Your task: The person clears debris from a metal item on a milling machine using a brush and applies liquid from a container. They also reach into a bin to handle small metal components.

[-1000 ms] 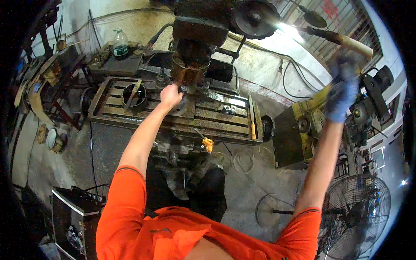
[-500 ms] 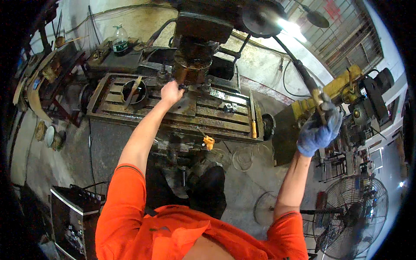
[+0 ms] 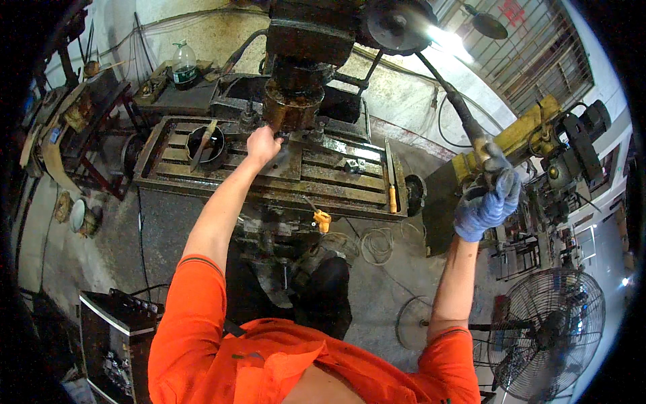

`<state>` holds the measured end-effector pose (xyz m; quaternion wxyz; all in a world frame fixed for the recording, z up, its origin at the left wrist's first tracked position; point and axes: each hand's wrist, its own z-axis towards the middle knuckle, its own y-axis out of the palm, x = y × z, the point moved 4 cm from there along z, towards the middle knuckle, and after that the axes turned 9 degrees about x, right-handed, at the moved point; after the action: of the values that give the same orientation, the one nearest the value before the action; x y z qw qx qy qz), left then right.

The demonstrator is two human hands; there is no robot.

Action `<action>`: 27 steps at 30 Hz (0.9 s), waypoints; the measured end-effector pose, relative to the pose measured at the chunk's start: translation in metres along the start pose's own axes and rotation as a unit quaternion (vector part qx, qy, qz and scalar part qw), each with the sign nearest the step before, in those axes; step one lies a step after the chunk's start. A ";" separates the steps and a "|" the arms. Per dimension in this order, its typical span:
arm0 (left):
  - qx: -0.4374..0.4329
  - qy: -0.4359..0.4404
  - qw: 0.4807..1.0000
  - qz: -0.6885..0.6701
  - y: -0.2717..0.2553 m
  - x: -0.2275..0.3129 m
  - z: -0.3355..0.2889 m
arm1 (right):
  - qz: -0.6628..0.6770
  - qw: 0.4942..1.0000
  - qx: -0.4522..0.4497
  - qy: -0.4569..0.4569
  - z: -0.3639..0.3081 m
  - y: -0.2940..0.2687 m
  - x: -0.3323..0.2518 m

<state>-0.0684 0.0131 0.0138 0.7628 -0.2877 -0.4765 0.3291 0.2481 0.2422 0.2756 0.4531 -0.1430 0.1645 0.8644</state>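
My bare left hand (image 3: 263, 146) is closed at the lower end of a drilling or milling machine's spindle head (image 3: 291, 108), around a small dark piece I cannot make out. Below it lies the machine's slotted metal table (image 3: 336, 176). On the right, my right hand (image 3: 486, 202) wears a blue-grey work glove. Its fingers are curled at the worn end of a long dark lever (image 3: 464, 111) that slants down from the machine's round hub (image 3: 398, 28).
A dark pot (image 3: 214, 156) with a brush stands on the table's left part. A file (image 3: 392, 182) with a yellow handle lies at its right end, near a small metal block (image 3: 352, 165). A yellow switch box (image 3: 322, 221) hangs in front. A caged fan (image 3: 548, 333) stands at lower right.
My gloved right hand and the lever's end have shifted slightly left. My left hand stays at the spindle.
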 end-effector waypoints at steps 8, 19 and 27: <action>-0.004 -0.005 1.000 0.007 0.000 -0.002 -0.003 | 0.044 0.998 0.034 0.017 -0.007 0.002 0.006; 0.181 0.069 0.973 0.127 -0.169 -0.060 -0.070 | 0.071 0.997 0.022 -0.004 -0.006 0.000 0.000; 0.050 0.161 0.958 0.233 -0.150 -0.122 -0.078 | -0.012 0.999 0.041 0.013 0.002 -0.004 0.001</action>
<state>-0.0026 -0.1840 0.0311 0.7450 -0.4010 -0.2499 0.4709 0.2508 0.2454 0.2765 0.4665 -0.1377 0.2040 0.8496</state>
